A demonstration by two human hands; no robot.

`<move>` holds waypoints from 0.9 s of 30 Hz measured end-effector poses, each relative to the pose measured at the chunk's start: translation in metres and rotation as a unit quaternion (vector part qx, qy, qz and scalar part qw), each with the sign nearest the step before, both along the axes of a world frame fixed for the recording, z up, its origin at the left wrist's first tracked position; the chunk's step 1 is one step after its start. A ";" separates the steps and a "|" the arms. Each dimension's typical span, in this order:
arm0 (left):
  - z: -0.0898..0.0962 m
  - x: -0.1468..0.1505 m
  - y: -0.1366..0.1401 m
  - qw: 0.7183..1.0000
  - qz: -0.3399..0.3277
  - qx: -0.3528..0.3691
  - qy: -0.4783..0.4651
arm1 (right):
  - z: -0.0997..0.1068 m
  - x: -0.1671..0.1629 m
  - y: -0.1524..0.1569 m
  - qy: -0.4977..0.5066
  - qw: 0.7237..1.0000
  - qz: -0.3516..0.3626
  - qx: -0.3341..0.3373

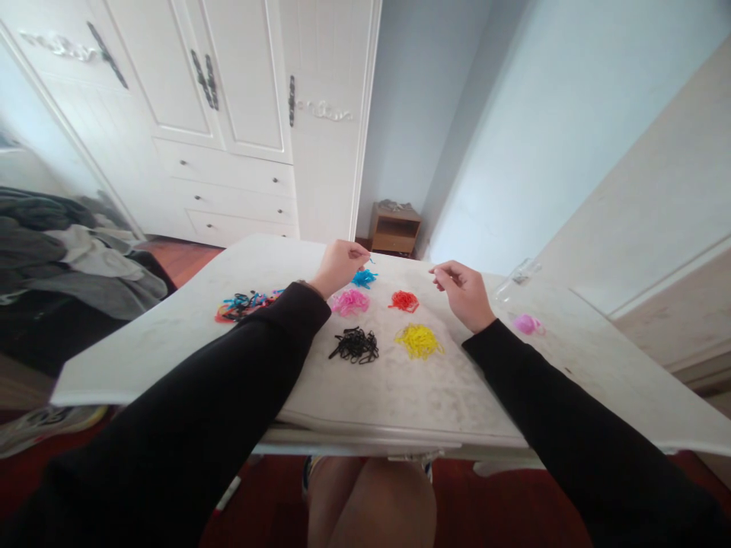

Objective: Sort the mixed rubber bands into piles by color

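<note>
My left hand (343, 266) is closed in a pinch above the far side of the table. A small blue rubber band (372, 260) sticks out from its fingertips. Just below it lies a pile of blue rubber bands (364, 278), with a pink pile (350, 302) nearer to me. My right hand (461, 291) hovers to the right of a red pile (404, 301), fingers curled and thumb drawn in; whether they hold anything is too small to make out. Closer in are a black pile (356, 345) and a yellow pile (420, 341).
Beyond my left forearm sits a mixed heap of coloured bands (247, 304), partly covered by the sleeve. On the right of the white table (400, 396) are a clear plastic container (517, 281) and a pink-purple item (528, 325). A white wardrobe (240, 91) stands behind.
</note>
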State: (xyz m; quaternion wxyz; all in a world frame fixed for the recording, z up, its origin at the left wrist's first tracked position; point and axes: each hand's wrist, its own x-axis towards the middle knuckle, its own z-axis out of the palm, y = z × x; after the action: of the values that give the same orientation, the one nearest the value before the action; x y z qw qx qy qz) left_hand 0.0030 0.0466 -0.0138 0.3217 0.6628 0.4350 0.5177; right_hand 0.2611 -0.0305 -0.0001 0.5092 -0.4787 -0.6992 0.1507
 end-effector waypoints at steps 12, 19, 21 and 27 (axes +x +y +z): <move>-0.001 -0.011 -0.001 0.986 0.004 0.032 0.161 | -0.002 -0.002 -0.002 -0.049 0.999 0.020 0.000; 0.000 -0.015 0.001 0.984 0.044 0.022 0.168 | -0.002 -0.003 -0.003 -0.056 0.998 0.022 0.001; -0.001 -0.014 0.003 0.989 0.037 0.024 0.143 | -0.002 -0.003 -0.003 -0.057 0.998 0.023 0.001; 0.001 0.000 -0.006 0.992 -0.124 0.006 0.008 | -0.002 -0.005 -0.004 -0.069 0.997 0.038 -0.002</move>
State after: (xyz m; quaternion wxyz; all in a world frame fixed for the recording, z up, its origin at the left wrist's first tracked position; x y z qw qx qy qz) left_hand 0.0026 0.0407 -0.0127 0.3760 0.7173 0.3489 0.4715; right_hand 0.2565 -0.0342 -0.0018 0.4526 -0.4622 -0.7499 0.1382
